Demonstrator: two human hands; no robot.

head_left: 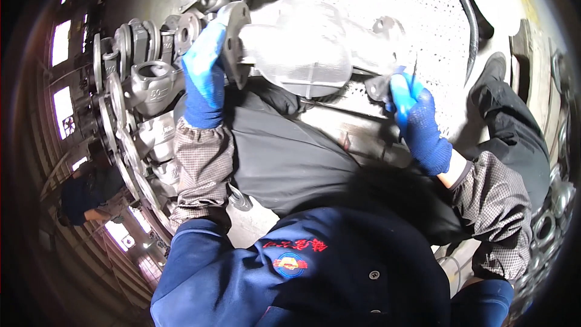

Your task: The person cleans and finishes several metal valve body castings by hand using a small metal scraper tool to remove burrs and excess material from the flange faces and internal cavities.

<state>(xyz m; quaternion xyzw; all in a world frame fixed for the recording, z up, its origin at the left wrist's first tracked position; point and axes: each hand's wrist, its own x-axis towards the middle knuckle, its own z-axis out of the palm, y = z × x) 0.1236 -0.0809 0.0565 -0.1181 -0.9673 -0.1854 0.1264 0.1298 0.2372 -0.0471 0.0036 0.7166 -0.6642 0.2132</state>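
Casting (302,48) lay crosswise | my left hand (206,72) grasped its left flange (236,42) | right hand (419,114) beside right end (388,30), couldn't tell its grip

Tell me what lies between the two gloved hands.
In the head view, a large grey metal casting lies between the left hand and the right hand, its round flange at the left hand.

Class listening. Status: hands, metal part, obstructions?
Left hand against one end of metal part. Right hand near other end, grip unclear. Other metal parts beside left hand.
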